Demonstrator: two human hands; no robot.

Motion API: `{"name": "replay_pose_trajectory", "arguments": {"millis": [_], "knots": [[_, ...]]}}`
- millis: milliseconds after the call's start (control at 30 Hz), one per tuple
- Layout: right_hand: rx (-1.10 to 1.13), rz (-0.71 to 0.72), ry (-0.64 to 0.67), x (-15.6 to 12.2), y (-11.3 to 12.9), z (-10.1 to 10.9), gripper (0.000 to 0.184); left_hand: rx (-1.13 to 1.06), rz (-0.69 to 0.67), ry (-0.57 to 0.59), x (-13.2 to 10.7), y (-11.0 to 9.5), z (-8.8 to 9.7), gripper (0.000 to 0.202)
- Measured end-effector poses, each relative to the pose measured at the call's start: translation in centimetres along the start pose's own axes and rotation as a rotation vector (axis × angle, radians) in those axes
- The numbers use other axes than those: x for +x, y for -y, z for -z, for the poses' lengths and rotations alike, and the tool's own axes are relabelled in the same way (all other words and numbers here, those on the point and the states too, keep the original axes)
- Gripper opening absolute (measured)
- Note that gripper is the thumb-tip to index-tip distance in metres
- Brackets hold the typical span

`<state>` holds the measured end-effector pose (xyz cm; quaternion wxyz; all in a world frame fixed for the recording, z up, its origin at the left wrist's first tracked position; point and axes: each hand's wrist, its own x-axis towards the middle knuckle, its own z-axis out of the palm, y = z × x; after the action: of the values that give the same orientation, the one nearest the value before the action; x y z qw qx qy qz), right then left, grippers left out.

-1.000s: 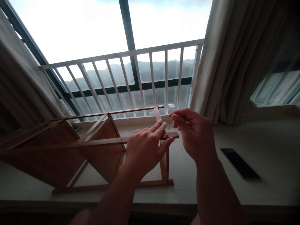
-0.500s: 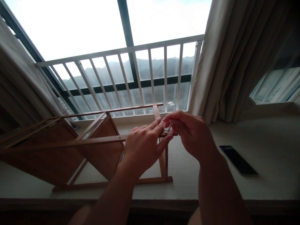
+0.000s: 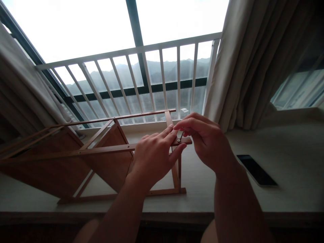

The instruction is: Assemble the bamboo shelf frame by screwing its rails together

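A brown wooden shelf frame (image 3: 106,149) lies on its side on the pale ledge. Across its upper near rail rests my left hand (image 3: 154,157), fingers on top and thumb along the near side, gripping it close to the end. A screw (image 3: 178,140) sits in that rail just beyond the thumb. My right hand (image 3: 206,143) is closed, with bent fingers pinching a thin metal hex key (image 3: 181,135) whose tip meets the screw or stands right by it. Most of the key is hidden behind the fingers.
A dark phone (image 3: 257,171) lies on the ledge (image 3: 202,199) to the right. Behind the frame stand a white railing (image 3: 178,81) and a window. Curtains hang on both sides, the right curtain (image 3: 235,67) reaching the ledge.
My right hand has shifted slightly, its knuckles a little higher, and the metal key leans a bit differently at the screw. My left hand keeps its place on the rail.
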<state>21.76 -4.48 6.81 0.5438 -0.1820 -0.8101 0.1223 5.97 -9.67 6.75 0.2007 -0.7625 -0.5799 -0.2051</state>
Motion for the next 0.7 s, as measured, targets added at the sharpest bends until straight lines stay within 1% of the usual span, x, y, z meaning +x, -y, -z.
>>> {"name": "replay_pose_trajectory", "arguments": {"millis": [267, 533, 700], "knots": [[-0.024, 0.046, -0.043, 0.1, -0.1, -0.5, 0.026, 0.009, -0.012, 0.001, 0.0, 0.1, 0.0, 0.046], [0.023, 0.064, -0.022, 0.3, -0.4, -1.0, 0.021, 0.01, -0.02, 0.011, 0.0, 0.2, 0.1, 0.043], [0.043, 0.062, -0.009, 0.4, -0.4, -1.2, 0.025, 0.006, -0.018, 0.023, 0.0, 0.3, 0.1, 0.043]]}}
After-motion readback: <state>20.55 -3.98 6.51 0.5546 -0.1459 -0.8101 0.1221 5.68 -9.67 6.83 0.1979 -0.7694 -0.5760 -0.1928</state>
